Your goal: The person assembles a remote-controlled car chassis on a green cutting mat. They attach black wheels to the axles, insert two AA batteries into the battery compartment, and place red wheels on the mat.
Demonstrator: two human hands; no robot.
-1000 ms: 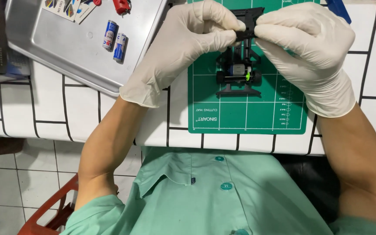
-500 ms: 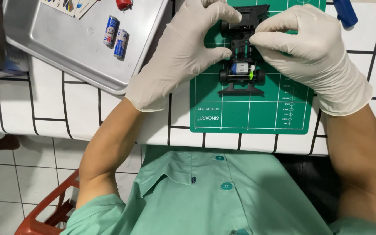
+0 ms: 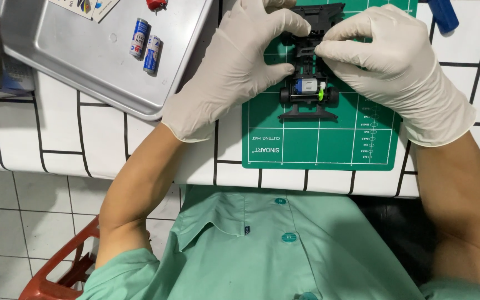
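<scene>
Hobby workbench: green cutting mat (image 3: 318, 144), metal tray (image 3: 84, 61), batteries (image 3: 144, 38).

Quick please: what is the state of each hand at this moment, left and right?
Left hand: closed on the black toy car chassis, fingers gripping its left side.
Right hand: closed on the same chassis, fingertips pinching its upper middle.

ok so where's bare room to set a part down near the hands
Bare: the green mat below the black chassis, and the metal tray left of the two batteries. Crowded: the mat's top, where left hand and right hand grip the chassis.
</scene>
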